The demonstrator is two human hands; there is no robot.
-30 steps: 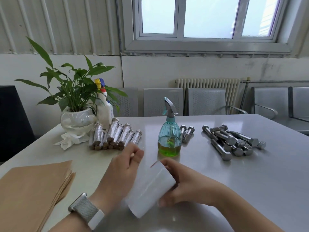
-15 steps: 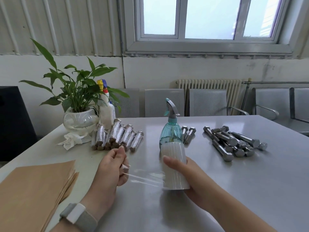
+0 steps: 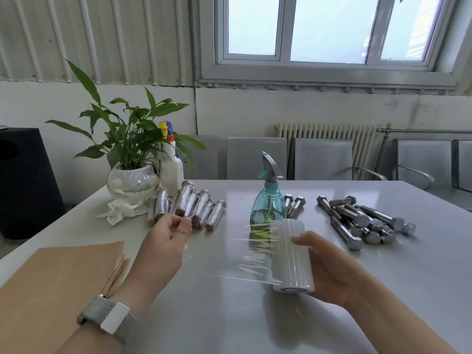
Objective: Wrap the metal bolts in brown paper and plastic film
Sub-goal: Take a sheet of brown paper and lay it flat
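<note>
Stretching plastic film (image 3: 237, 254) between hands above table (image 3: 383, 290): left hand (image 3: 166, 241) pinches free edge, right hand (image 3: 324, 267) grips roll (image 3: 291, 256). Film thin, clingy, tear-prone; hold edge flat. Bare bolts (image 3: 362, 221) heavy, lying right.

One roll of clear plastic film (image 3: 292, 256) is showing at lower centre of the frame. One stack of flat brown paper sheets (image 3: 58, 274) is lying at lower left. About eight film-wrapped silvery bolt bundles (image 3: 190, 208) are lying left of centre. Roughly ten bare grey metal bolts (image 3: 362, 221) are piling at right, and two more (image 3: 293, 204) are sitting behind one teal plastic spray bottle (image 3: 268, 200). One white bottle (image 3: 172, 169) and one green potted plant (image 3: 130, 149) are standing at upper left.
</note>
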